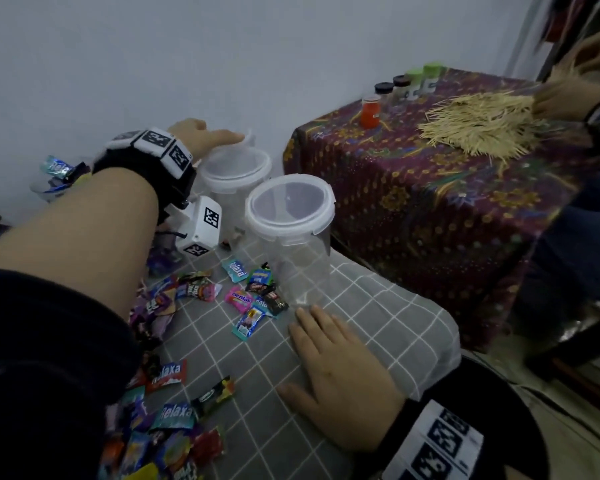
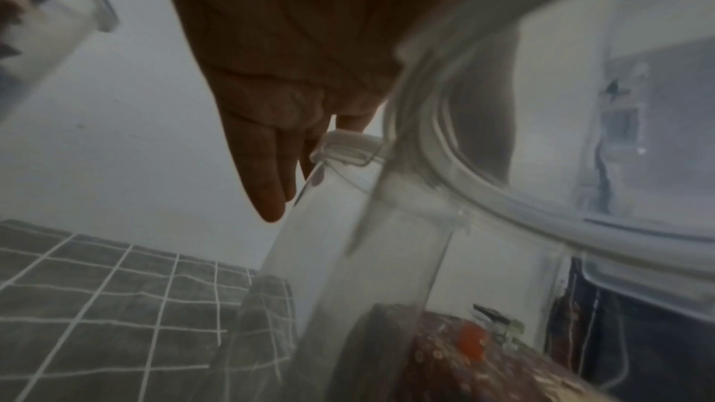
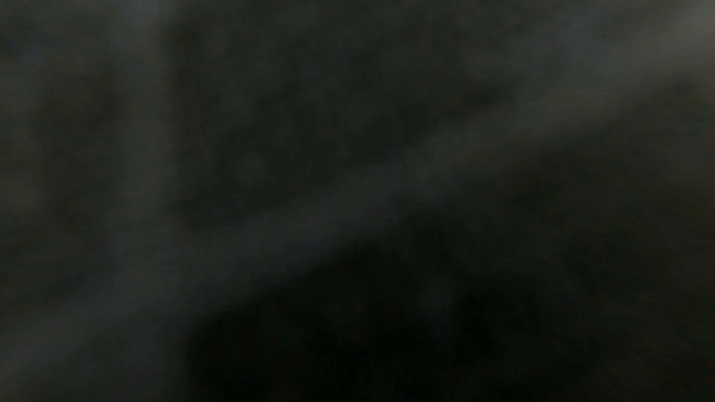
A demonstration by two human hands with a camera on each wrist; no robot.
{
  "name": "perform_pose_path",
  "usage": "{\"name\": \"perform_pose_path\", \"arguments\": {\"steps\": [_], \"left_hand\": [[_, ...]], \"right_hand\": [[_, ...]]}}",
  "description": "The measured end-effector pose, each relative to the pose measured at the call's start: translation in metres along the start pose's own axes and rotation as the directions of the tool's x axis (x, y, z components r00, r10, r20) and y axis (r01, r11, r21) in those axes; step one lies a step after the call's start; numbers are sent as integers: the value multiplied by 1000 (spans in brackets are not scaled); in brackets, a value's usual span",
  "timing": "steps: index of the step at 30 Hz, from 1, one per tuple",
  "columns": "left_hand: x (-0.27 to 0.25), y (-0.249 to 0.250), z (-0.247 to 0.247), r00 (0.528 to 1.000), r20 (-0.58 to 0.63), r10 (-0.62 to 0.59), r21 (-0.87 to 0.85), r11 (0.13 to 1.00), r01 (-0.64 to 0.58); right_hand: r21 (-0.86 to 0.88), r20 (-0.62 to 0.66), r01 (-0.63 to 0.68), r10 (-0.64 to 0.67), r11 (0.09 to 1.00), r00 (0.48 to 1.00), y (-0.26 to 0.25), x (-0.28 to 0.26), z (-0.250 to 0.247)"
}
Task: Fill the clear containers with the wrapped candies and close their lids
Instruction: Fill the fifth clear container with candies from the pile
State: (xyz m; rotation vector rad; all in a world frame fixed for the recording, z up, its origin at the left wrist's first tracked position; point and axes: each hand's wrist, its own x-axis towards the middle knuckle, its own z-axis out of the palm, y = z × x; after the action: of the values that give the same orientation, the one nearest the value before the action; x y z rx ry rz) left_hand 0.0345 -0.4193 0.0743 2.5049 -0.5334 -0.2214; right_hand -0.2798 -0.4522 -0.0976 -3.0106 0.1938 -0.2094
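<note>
Two clear containers with white-rimmed lids stand on the grey checked cloth [image 1: 361, 323]. The near container [image 1: 293, 251] is lidded and looks empty. My left hand [image 1: 219, 138] reaches over the far container [image 1: 236, 174]: the thumb lies along its lid beside a raised latch flap [image 1: 250, 137], and the straight fingers [image 2: 271, 188] hang down past the far rim next to a latch [image 2: 344, 149]. My right hand [image 1: 333, 372] lies flat on the cloth, holding nothing, in front of the near container. Wrapped candies [image 1: 250, 299] lie scattered on the cloth. The right wrist view is dark.
More candies [image 1: 167, 420] pile up at the lower left. A small clear cup [image 1: 54, 183] with candies stands far left by the wall. To the right, a table with a patterned cloth [image 1: 430, 202] holds small jars [image 1: 371, 110], a heap of thin sticks [image 1: 478, 123] and another person's hand [image 1: 561, 102].
</note>
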Motion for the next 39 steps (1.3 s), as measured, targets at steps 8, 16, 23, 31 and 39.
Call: {"name": "perform_pose_path", "arguments": {"steps": [8, 16, 23, 31, 39], "left_hand": [[2, 11, -6, 998, -19, -64, 275, 959, 67], [-17, 16, -4, 988, -153, -18, 256, 965, 57], [-45, 10, -49, 917, -392, 65, 124, 992, -18], [-139, -14, -105, 801, -548, 240, 64, 967, -246], [-263, -68, -116, 897, -414, 154, -124, 967, -223]], "right_hand": [[-36, -75, 8, -10, 999, 997, -2, -2, 3], [13, -31, 10, -10, 1000, 999, -1, -2, 1], [6, 24, 7, -7, 1000, 1000, -2, 0, -2], [24, 103, 17, -20, 1000, 994, -7, 1, -11], [4, 274, 27, -27, 1000, 961, -19, -1, -22]]}}
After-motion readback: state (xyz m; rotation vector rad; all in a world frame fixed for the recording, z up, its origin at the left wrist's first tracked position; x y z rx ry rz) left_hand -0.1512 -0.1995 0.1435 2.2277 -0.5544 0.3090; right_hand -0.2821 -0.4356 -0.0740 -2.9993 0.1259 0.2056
